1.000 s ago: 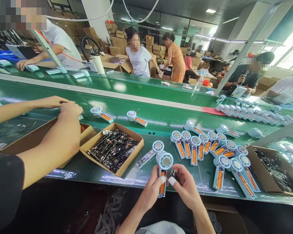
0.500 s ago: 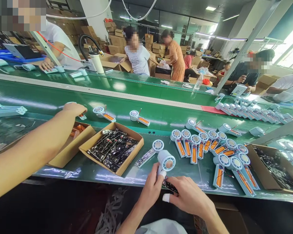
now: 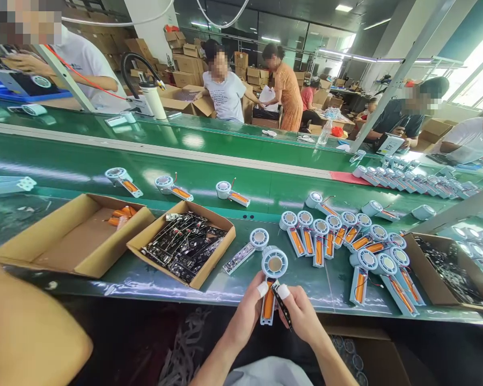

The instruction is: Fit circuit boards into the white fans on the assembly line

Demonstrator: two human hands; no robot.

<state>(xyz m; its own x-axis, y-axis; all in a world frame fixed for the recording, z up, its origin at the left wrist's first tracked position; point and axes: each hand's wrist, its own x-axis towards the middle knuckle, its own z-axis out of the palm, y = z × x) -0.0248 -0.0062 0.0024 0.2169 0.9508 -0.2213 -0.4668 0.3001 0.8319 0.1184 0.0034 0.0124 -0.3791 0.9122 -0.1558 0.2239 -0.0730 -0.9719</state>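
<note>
My left hand [image 3: 247, 308] is closed around a light-blue fan unit [image 3: 274, 264], whose round head faces up and whose handle shows an orange battery. A dark circuit board [image 3: 282, 306] is pinched in my right hand [image 3: 301, 311], right beside the open handle. White coverings show on both thumbs. Just behind the held unit lies another fan unit [image 3: 259, 238] with a circuit board in its handle. To the right, several fan units [image 3: 320, 228] with orange batteries lie grouped on the green table.
Two cardboard boxes, one with circuit boards [image 3: 185, 246] and one with a few orange batteries [image 3: 123, 214], stand left. Another board box [image 3: 451, 268] is at right. Fan units [image 3: 230, 193] lie along the green belt [image 3: 193, 155]. A neighbour's arm [image 3: 32, 316] fills the lower left.
The held fan unit has turned so its battery side faces me, and the circuit board is now upright beside it. The neighbour's arm has pulled back from the belt, where another fan unit now shows.
</note>
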